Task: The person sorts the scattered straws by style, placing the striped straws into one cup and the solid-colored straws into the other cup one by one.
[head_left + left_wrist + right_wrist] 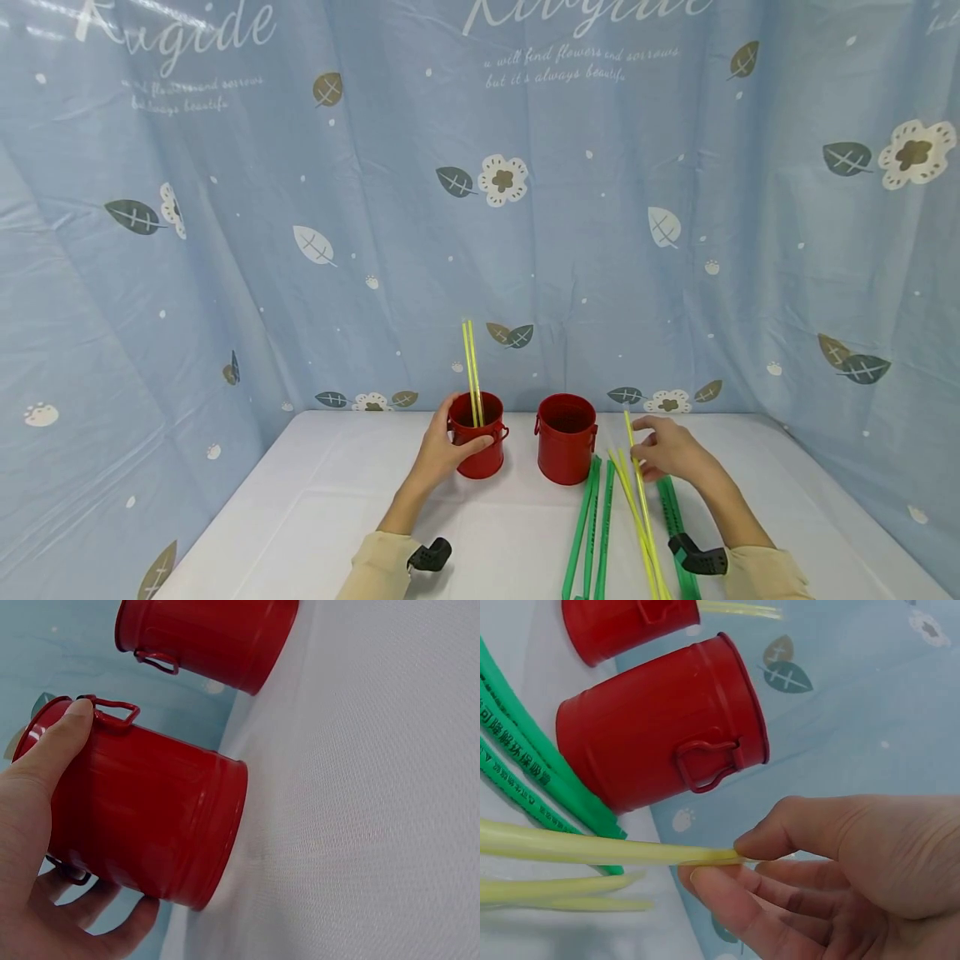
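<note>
Blue fabric [585, 275] backs a white table [337, 475] where the left hand [441, 447] grips a red bucket [483, 462] holding two yellow straws [475, 367]; the right hand [675, 454] tightly pinches another straw [630, 850] near a second bucket [566, 454].

I have open bench [315, 500] left of the left hand [441, 450], out to the left edge, and a narrow lane between left bucket [483, 463] and right bucket [566, 457]; toward the right edge, green straws [606, 517] and yellow straws [649, 542] block low passage.
</note>
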{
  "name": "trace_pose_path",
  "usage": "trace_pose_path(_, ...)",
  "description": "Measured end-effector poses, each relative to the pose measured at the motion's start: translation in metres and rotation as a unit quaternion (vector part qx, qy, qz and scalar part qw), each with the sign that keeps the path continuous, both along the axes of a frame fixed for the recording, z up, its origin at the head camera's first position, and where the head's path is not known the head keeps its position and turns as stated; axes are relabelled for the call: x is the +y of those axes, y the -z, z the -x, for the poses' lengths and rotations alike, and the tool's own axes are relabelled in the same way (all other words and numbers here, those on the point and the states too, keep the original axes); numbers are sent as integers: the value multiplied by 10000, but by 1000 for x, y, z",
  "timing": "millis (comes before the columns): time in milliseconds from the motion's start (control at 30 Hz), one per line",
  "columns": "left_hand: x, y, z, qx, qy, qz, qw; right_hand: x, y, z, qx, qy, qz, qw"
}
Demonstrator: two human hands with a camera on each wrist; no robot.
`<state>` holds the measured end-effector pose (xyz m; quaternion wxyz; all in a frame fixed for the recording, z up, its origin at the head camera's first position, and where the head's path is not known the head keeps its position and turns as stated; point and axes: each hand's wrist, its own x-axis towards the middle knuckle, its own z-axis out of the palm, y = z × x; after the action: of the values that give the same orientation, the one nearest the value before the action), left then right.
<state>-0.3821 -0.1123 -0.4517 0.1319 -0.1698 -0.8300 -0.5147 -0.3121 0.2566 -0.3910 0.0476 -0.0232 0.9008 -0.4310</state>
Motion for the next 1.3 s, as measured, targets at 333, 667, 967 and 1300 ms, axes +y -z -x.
trace_pose_path(333,0,0,-1,-45,-17,21,10000,-4,-4,2,379,24,-85,9992)
trace_pose_path(667,0,1,0,-75,-33,23,10000,-10,-11,1,968,-1,-145,9952)
trace_pose_path(967,-2,-1,-2,-61,11,7,10000,-18,-18,-1,1485,57,-190,9887)
trace_pose_path(1300,-2,-1,-2,-20,20,52,10000,-33,-20,-1,2284,115,37,9735)
